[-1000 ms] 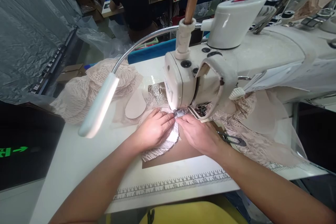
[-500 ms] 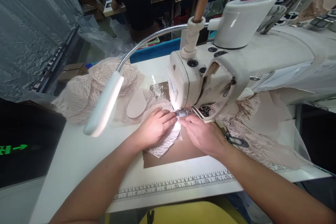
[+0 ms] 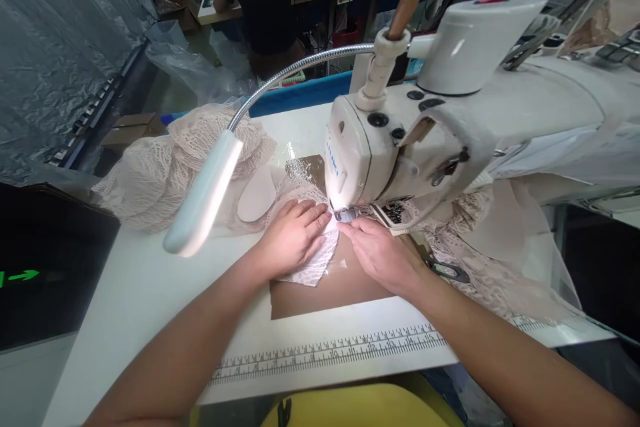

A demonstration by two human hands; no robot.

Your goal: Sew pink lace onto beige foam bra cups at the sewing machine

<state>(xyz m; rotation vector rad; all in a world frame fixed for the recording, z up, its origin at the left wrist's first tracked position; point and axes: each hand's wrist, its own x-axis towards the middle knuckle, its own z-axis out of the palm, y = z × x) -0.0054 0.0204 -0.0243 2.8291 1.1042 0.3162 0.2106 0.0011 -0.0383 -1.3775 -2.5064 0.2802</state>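
Note:
A piece of pale pink lace fabric [image 3: 314, 267] lies under the needle area of a white sewing machine [image 3: 350, 153]. My left hand [image 3: 293, 237] rests flat on the lace, fingers stretched toward the metal presser foot [image 3: 345, 215]. To the right of the foot, my right hand [image 3: 383, 250] has its thumb and fingers drawn together at the lace's edge; the fingertips partly hide the cloth there. Beneath both hands is a brown sheet [image 3: 320, 300] on the white table. Just beyond my left hand lies a smooth, pale oval pad [image 3: 257, 193].
A lit lamp [image 3: 205, 197] on a bendable neck hangs left of the machine. Lace piles [image 3: 170, 160] sit at the left, more lace [image 3: 493, 273] at the right beside black thread snips [image 3: 450, 270]. A ruler strip [image 3: 325, 355] runs along the front edge. Someone in black [image 3: 263, 0] sits beyond.
The lace's near corner has swung right and closer to the machine. My left hand has turned slightly with it and lies flatter. My right hand stays by the foot. The view has shifted a little.

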